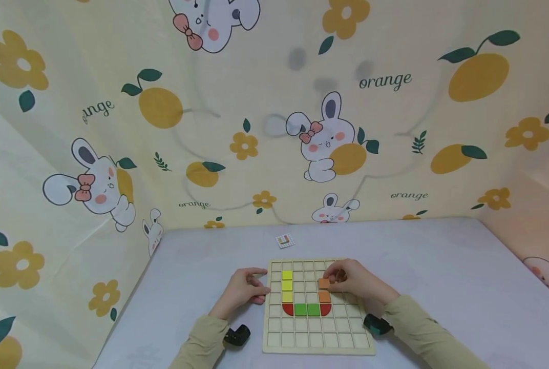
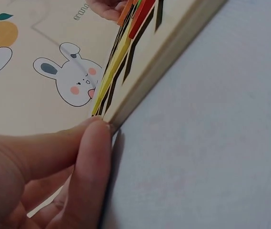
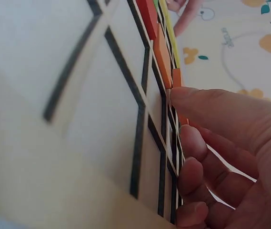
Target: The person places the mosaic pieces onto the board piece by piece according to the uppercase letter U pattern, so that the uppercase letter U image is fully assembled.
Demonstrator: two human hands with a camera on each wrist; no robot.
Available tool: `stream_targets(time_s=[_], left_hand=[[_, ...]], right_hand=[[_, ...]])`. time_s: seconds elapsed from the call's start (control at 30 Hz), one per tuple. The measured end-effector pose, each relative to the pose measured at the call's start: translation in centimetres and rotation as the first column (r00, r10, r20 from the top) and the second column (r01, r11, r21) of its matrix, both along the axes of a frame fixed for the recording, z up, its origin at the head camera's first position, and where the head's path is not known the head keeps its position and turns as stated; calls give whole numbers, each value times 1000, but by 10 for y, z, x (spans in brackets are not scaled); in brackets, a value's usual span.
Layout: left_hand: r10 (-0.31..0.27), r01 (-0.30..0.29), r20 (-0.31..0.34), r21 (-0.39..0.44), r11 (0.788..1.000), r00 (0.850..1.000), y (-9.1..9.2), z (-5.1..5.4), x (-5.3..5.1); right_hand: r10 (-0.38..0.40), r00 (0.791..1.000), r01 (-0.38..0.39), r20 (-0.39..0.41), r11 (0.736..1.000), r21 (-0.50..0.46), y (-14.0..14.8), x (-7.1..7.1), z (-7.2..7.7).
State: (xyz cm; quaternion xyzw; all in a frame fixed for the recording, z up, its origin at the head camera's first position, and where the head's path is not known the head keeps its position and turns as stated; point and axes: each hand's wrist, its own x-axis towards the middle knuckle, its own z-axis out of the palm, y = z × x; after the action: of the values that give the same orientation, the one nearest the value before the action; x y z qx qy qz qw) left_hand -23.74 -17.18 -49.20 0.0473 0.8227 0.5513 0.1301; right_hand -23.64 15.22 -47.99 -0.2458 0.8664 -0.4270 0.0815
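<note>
A wooden grid board [image 1: 318, 341] lies flat, bearing coloured tiles in a U shape. My left hand [image 1: 242, 289] touches the board's left edge with its thumb and index finger; the left wrist view shows both tips against that edge. My right hand [image 1: 359, 279] pinches an orange square tile [image 1: 323, 283] at the upper right of the shape. Just below it lies another orange tile [image 1: 324, 296]. Yellow tiles [image 1: 287, 285] form the left column. Green tiles [image 1: 300, 309] make the bottom, between two rounded red tiles [image 1: 288, 309].
Behind the board a small pattern card [image 1: 285, 241] lies on the pale tabletop [image 1: 201, 251]. Black devices sit at the left wrist [image 1: 236, 335] and the right wrist [image 1: 377, 324]. A printed curtain [image 1: 265, 154] with rabbits and oranges encloses the back and sides.
</note>
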Motion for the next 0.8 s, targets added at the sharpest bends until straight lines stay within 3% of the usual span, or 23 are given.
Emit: stream_targets(time_s=[0.8], left_hand=[[-4,4,16,21,1000,1000,-2,0,0]], right_hand=[[39,999,-39,-12,999,-2,1,-2,-4]])
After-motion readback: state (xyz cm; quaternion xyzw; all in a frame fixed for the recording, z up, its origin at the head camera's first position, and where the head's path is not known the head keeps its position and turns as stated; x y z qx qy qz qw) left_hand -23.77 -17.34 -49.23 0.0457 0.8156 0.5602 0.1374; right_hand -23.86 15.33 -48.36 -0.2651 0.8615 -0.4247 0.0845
